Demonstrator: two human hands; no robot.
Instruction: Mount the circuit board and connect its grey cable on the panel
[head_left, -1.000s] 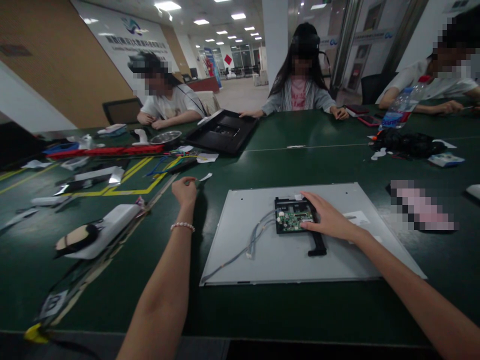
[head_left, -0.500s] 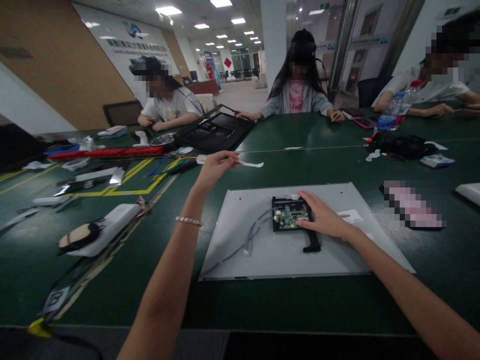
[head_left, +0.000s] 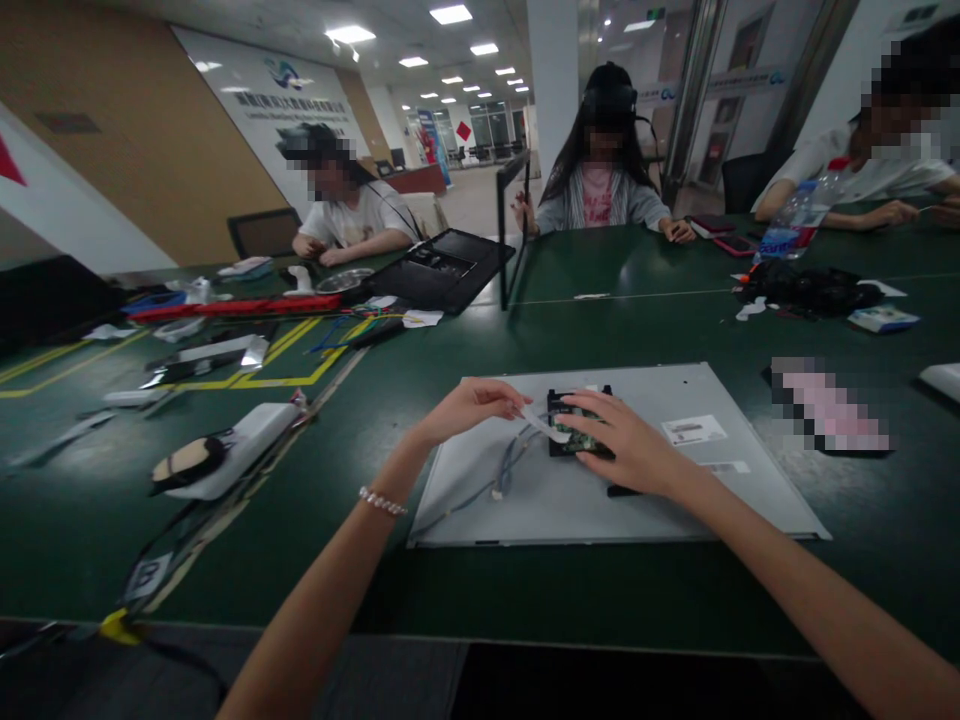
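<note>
A grey metal panel (head_left: 645, 515) lies flat on the green table, with a black-framed circuit board (head_left: 576, 436) on its middle. Bluish-grey wires (head_left: 504, 468) run from the board toward the panel's lower left. Pinched in my left hand (head_left: 480, 405) is a white strip (head_left: 547, 428), whose free end hangs over the board's left side. My right hand (head_left: 626, 440) is spread over the board's right part, fingers apart, and hides much of it. Below that hand a black plastic piece (head_left: 622, 491) shows in part.
Across the table a person holds up a thin black frame (head_left: 502, 240) beside a black panel (head_left: 442, 270). At left lies a white device (head_left: 251, 455); at right are a pink phone (head_left: 832, 405), black bundle (head_left: 814, 290) and plastic bottle (head_left: 799, 220).
My left hand has moved right and down with the white strip, to the board. My right hand has shifted left over the board. The person opposite has raised the black frame upright.
</note>
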